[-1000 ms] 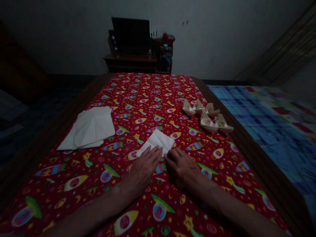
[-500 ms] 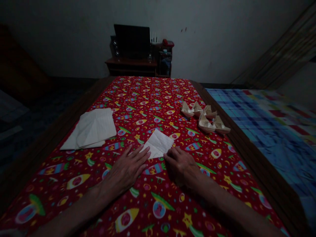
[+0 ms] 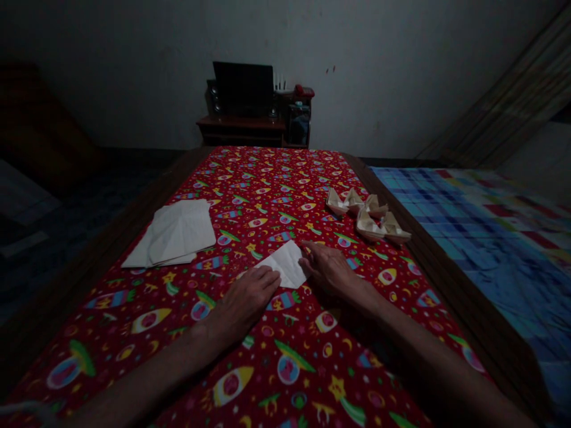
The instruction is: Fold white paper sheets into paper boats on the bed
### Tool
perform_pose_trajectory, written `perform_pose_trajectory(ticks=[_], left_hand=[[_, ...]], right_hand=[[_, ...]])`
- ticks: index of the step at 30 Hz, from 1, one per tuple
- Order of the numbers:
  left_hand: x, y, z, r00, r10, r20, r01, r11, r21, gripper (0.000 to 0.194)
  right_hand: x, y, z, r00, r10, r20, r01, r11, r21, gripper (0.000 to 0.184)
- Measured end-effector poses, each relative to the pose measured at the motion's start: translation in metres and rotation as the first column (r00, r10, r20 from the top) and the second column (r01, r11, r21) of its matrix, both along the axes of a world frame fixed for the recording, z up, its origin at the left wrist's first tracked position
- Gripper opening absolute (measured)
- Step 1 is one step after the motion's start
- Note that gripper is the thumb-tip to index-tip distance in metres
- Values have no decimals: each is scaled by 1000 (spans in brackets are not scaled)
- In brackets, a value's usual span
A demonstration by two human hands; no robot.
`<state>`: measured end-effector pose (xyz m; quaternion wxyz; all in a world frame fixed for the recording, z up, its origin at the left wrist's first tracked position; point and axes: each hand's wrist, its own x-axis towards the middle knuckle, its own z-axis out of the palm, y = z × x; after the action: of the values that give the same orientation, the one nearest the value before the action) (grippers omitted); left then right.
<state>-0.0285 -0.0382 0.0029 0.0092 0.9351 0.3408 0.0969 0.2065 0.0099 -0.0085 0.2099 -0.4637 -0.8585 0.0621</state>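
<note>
White sheets of paper (image 3: 182, 232) lie in an uneven stack at the left, their edges fanned out on the red cloth (image 3: 285, 324), printed with rockets, saucers and stars, that covers the worktop (image 3: 450, 291). Next comes the left hand (image 3: 244, 297), palm down, its fingers close together and curled over the left corner of a small folded paper (image 3: 288, 264); whether they grip or only press cannot be told. Behind, against the wall, a desk (image 3: 241, 123) carries a dark monitor (image 3: 243, 89) flanked by speakers (image 3: 215, 98), and right of these sits a red telephone (image 3: 304, 91). The folded paper lies flat on the cloth between the two hands, creased across its face. At its right edge is the right hand (image 3: 332, 268), narrow, fingers stretched forward and thumb beside the paper; a pinch cannot be made out. Farther back on the right, five boat-shaped paper folds (image 3: 371, 227) stand in two close rows, three behind and two in front. Beyond the worktop's dark brown right border spreads blue plaid bedding (image 3: 468, 238).
</note>
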Motion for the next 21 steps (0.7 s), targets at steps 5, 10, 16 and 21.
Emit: perform_pose_trajectory(ticks=[5,10,16,21], left_hand=[[-1,10,-3,999,-36,-21,37,997,63,33],[-8,27,-10,996,-68,65,62,995,80,26],[-11,22,-14,994,-4,108,0,999,42,45],[-14,0,-20,994,-12,105,14,1000,-21,68]], right_hand=[[4,-17,-6,985,-46,-166,11,979,-205,36],[-2,-68,2,979,-13,-201,-54,944,-324,31],[-7,-85,17,979,154,134,-139,984,-110,13],[-12,-73,14,935,261,242,-281,958,52,30]])
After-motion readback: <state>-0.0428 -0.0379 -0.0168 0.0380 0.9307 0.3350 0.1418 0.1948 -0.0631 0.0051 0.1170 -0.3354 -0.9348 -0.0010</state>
